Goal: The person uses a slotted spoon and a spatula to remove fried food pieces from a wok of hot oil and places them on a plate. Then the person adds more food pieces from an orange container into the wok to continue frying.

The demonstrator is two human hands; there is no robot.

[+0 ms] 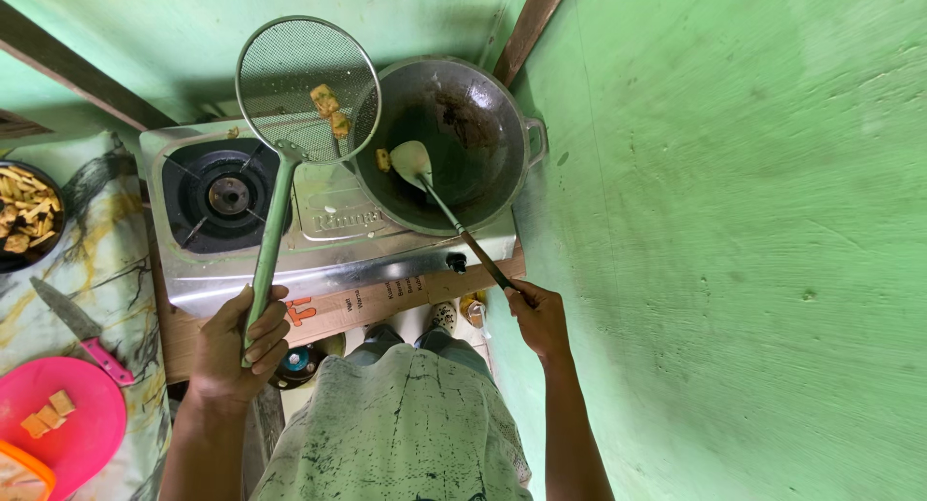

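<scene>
- A steel two-burner gas stove (333,221) sat on a low board in a narrow corner; rough green walls closed in behind it and all along the right side.
- To the left lay a marbled cloth (106,260), carrying a knife with a pink handle (82,329), a pink plate (72,414) with a few fried cubes, and a dark bowl of fried strips (27,211) cut by the left edge.
- The dark wok (454,144) stood on the right burner, its side handle just beside the right wall, so there was little free space on that side; the left burner (229,195) was bare, and the cloth offered more open room leftward.
- The left hand (239,342) was wrapped in a full fist around the green handle of a round mesh skimmer (307,91).
- The skimmer's long axis ran from the hand near the stove's front edge up and slightly right; its basket hung above the stove, overlapping the wok's left rim, and held two fried pieces (330,110).
- The right hand (539,318) was closed around the dark end of a spatula (417,163).
- The spatula slanted up and left from the hand, its pale blade resting inside the wok near the left wall, beside one fried piece (383,159).
</scene>
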